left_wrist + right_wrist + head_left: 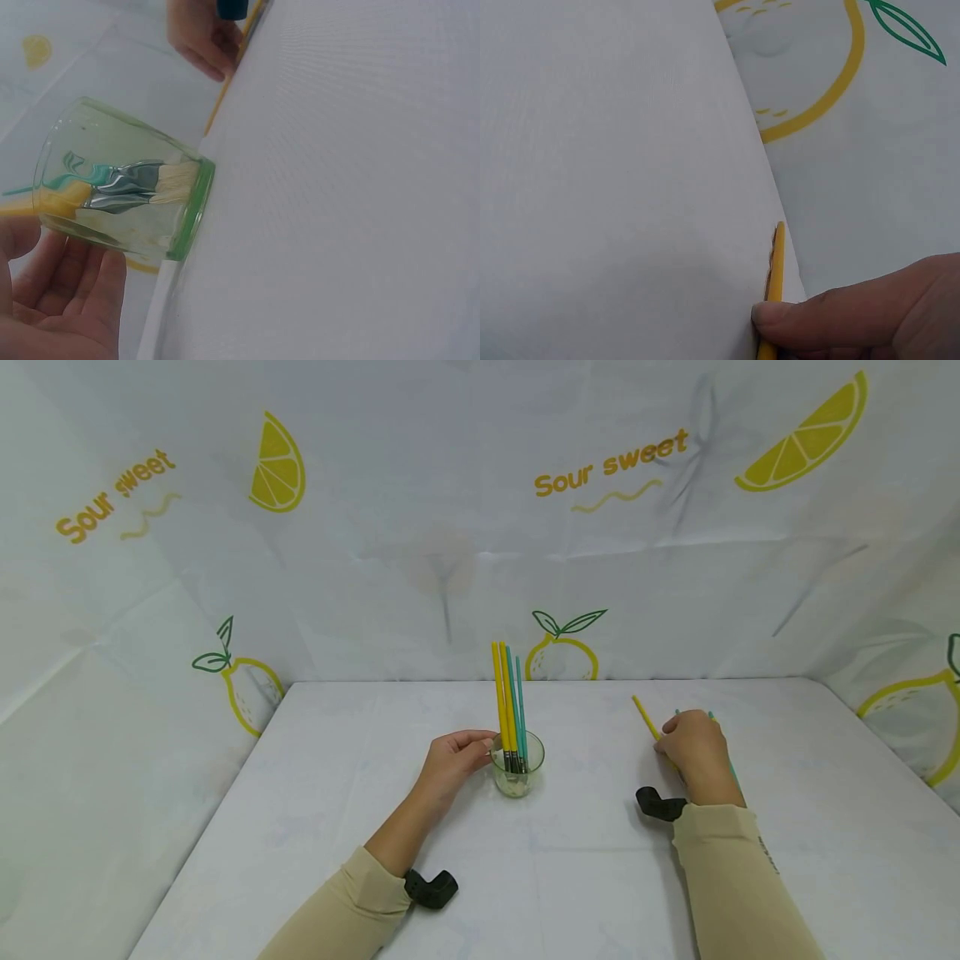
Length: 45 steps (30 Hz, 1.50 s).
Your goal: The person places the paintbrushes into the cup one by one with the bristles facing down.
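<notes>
My left hand (448,764) holds the near-left side of a pale green drinking glass (112,142), thumb at the rim and fingers along its wall. The glass stands upright on the table. In it lean yellow paintbrushes (497,693) and teal paintbrushes (519,693), bristles down. To the right, my right hand (697,756) pinches a yellow paintbrush (778,259) lying on the table, the thumb against its handle. Teal paintbrushes (733,770) lie under and beside that hand, which hides most of them.
A white cloth covers the table (540,877). Behind it hangs a white backdrop (420,468) printed with lemons and lettering. Each wrist wears a black camera (431,890).
</notes>
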Each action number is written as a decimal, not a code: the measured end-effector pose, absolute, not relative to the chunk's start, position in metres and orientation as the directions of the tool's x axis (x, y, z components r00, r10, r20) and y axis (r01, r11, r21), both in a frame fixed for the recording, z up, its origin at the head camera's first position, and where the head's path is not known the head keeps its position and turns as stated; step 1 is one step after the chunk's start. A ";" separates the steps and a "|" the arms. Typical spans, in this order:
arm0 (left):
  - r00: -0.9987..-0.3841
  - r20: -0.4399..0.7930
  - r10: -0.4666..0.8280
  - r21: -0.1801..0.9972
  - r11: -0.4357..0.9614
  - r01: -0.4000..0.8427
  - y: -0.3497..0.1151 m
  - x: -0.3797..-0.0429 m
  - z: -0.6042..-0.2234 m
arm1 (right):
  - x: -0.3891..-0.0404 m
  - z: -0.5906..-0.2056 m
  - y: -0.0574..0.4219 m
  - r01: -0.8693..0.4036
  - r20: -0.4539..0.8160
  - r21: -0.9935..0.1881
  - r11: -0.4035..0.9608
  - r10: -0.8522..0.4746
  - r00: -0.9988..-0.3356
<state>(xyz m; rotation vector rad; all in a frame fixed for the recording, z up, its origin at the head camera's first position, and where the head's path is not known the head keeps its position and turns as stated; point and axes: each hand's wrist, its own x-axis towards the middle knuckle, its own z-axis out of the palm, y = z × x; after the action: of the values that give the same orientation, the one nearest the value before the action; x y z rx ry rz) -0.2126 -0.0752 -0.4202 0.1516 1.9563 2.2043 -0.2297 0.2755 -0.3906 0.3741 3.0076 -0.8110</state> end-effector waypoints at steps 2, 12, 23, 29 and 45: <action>-0.977 -0.044 0.209 0.991 -0.113 -0.069 -0.075 -0.212 -0.420 | -0.230 -0.391 0.275 0.243 -0.074 -0.502 0.830 0.238 -0.968; -0.978 -0.059 0.201 0.989 -0.122 -0.085 -0.075 -0.212 -0.421 | -0.232 -0.390 0.274 0.234 -0.100 -0.514 0.825 0.213 -0.972; -0.978 -0.049 0.205 0.989 -0.125 -0.076 -0.074 -0.212 -0.420 | -0.234 -0.374 0.259 0.151 -0.073 -0.673 0.724 0.139 -0.988; -0.977 -0.055 0.204 0.987 -0.136 -0.084 -0.074 -0.213 -0.420 | -0.229 -0.360 0.240 0.086 -0.020 -0.752 0.653 0.108 -0.994; -0.977 -0.051 0.209 0.991 -0.113 -0.076 -0.076 -0.211 -0.419 | -0.215 -0.337 0.183 -0.156 0.182 -0.919 0.361 0.037 -0.983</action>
<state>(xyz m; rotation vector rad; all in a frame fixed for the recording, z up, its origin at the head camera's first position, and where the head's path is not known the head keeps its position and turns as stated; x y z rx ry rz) -0.2115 -0.0757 -0.4189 0.1493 1.9535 2.2058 -0.2149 0.1832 -0.3369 -0.1209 2.7289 -1.8753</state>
